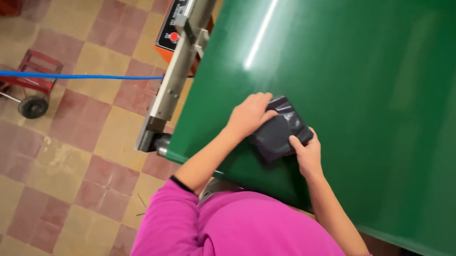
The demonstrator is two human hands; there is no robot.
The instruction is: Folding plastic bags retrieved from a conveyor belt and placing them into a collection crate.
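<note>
Your left hand (248,113) and right hand (306,153) are both on the dark plastic packet (280,129), which lies flat on the green belt (370,97) near its front edge, just ahead of you.

Left fingers are curled over the packet's upper-left corner, closed on it. Right fingers pinch the lower-right edge, thumb on top.

Handling, as a judgement: it looks light and soft. The film is glossy and wrinkled, so expect it to slip and the contents to shift inside. It doesn't look fragile. Grip by opposite corners or edges, as you have it now, not by the slack film in the middle.

Around it:
- The belt surface is smooth and shiny, so the packet will likely slide on it easily.
- The metal side rail (177,73) and end roller sit to the left of the belt, well apart from the packet.
- An orange control box (175,27) with a red button is mounted beyond the rail.
- A blue hose (73,76) runs across the tiled floor (80,153), and a red trolley (30,83) stands at far left.

Nothing lies between your hands and the packet.
</note>
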